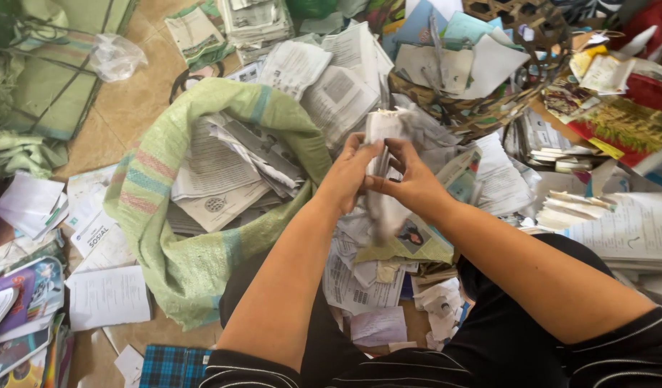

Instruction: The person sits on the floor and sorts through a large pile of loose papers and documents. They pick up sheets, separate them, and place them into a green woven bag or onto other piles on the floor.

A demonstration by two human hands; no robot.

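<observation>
Both hands meet at the middle of the view around a folded wad of white paper [383,154], held upright and a little above the heap on the floor. The wad is narrow and tall, its top edge crumpled and frayed, its lower part blurred as it hangs down between the wrists. The left hand [351,176] has its fingers [360,147] curled onto the wad's left edge, and the right hand [410,179] pinches the right edge, with its fingers [401,149] bent over the front of the paper, so each hand's fingers are closed on the wad. To the left lies a pale green woven sack [191,269] with faint pink and blue stripes, its mouth open toward the hands and stuffed with printed sheets and booklets [223,169] lying loose and overlapping. At the upper right a woven basket [489,115] with an open lattice wall holds more white and blue papers [460,61] heaped above its rim. Under and around the hands, loose pages, booklets and torn scraps [374,287] cover the tiled floor [133,100]. Stacks of books [561,154] lie at the right.
</observation>
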